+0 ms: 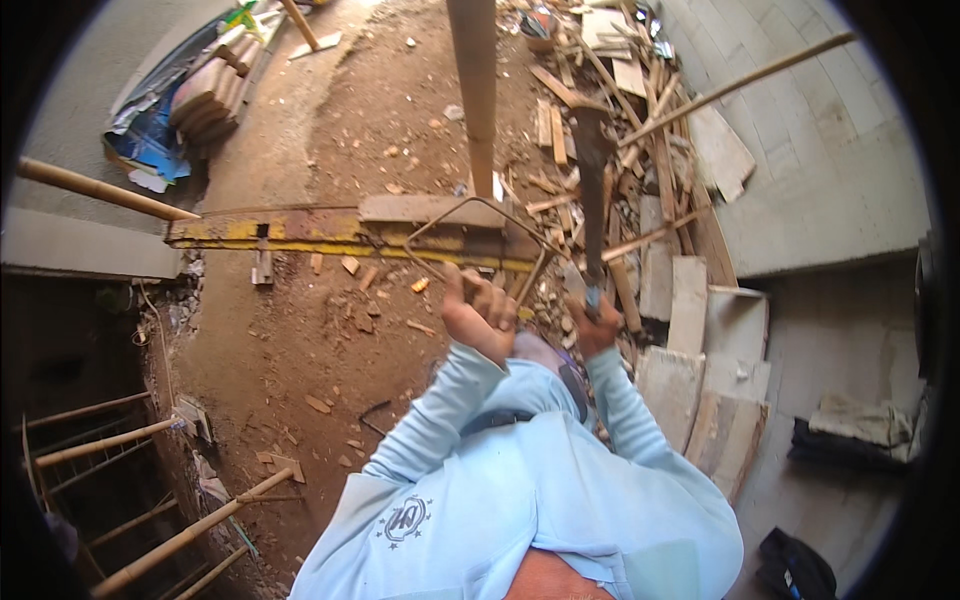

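My left hand [480, 312] is closed on a thin metal rod bent into an angular loop [440, 222], probably a rebar stirrup. The loop stretches forward from my fingers, over a rusty beam with yellow paint [300, 232]. To the right, my right hand [597, 325] is wrapped around the pale blue handle of a dark long-bladed tool [592, 190], much like a machete. Its blade points away from me and widens toward the far end. On the beam lies a short wooden plank [425, 209], just beyond the loop.
A wooden post [474, 100] rises past the beam. Scrap wood [655, 150] is heaped at the right, with boards [700, 365] beside me. At the left, bamboo poles [195, 535] cross a dark pit. Stacked tiles or slabs [212, 85] lie far left. Debris litters the dirt floor.
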Available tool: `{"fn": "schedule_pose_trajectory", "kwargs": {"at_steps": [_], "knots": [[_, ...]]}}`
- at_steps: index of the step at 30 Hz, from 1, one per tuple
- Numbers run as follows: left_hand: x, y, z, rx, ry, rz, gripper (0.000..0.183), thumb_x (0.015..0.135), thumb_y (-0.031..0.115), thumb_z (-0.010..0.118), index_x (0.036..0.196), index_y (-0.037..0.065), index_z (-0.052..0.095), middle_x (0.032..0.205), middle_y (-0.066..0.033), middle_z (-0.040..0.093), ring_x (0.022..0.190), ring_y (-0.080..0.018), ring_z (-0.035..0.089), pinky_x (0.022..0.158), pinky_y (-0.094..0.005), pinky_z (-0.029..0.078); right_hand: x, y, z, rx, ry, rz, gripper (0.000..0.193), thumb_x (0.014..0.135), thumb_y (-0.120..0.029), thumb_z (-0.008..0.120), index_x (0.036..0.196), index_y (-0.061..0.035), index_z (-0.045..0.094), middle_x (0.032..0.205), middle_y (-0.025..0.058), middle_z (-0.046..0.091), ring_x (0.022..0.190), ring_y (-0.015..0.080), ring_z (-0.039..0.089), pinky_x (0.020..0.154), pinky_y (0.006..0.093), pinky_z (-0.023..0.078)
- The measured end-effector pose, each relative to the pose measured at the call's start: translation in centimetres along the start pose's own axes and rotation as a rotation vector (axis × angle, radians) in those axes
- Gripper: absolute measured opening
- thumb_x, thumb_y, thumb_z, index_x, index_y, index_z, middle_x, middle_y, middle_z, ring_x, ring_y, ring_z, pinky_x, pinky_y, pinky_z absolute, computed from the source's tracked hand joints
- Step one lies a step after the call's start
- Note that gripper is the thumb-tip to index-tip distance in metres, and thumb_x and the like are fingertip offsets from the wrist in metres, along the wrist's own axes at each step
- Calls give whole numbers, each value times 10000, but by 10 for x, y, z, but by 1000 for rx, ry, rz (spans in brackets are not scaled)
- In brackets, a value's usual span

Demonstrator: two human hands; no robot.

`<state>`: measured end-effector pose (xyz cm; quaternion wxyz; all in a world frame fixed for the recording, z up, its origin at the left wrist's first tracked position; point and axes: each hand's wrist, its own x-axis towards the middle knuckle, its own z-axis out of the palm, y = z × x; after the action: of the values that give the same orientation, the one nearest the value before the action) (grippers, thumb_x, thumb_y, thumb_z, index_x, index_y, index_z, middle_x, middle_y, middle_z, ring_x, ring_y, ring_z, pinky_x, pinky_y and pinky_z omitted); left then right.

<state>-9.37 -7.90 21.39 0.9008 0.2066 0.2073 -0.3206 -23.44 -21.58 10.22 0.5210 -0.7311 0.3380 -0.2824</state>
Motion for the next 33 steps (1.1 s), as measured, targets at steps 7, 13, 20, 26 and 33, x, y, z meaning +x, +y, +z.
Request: {"fn": "schedule_pose_trajectory", "kwargs": {"at_steps": [7, 13, 20, 26, 33], "knots": [[11, 41, -50, -65, -33, 53, 462, 1028, 490, 395, 747, 129, 453, 488, 49, 182, 376, -90, 122, 327, -265, 166, 24, 4, 102, 49, 0, -83, 375, 843, -334, 784, 756, -51, 554, 564, 7, 488, 520, 98, 427, 475, 311, 384], [20, 63, -90, -188, -70, 177, 507, 1018, 535, 378, 726, 129, 463, 472, 54, 187, 360, -79, 119, 330, -251, 155, 38, 11, 151, -12, -186, 7, 268, 849, -209, 779, 772, -45, 581, 611, -29, 531, 556, 65, 455, 499, 271, 408], [36, 32, -128, -277, 196, 234, 511, 1022, 521, 373, 730, 117, 483, 467, 31, 213, 365, -111, 187, 414, -275, 277, 64, -7, 176, 111, -197, -13, 237, 792, -137, 769, 779, -41, 554, 595, 17, 492, 532, 106, 452, 497, 313, 408], [43, 5, -141, -355, 253, 164, 495, 1009, 531, 401, 773, 112, 518, 507, 7, 283, 429, -141, 275, 515, -307, 360, 76, 21, 170, 73, -255, 2, 243, 800, -161, 752, 786, -31, 547, 607, 37, 501, 555, 134, 456, 529, 326, 422], [52, 11, -128, -275, 472, 122, 498, 1019, 493, 399, 793, 85, 575, 529, -19, 337, 535, -170, 408, 596, -332, 435, 88, 25, 169, 5, -263, 10, 278, 804, -201, 763, 794, -26, 548, 594, 66, 494, 531, 168, 451, 521, 341, 423]]}}
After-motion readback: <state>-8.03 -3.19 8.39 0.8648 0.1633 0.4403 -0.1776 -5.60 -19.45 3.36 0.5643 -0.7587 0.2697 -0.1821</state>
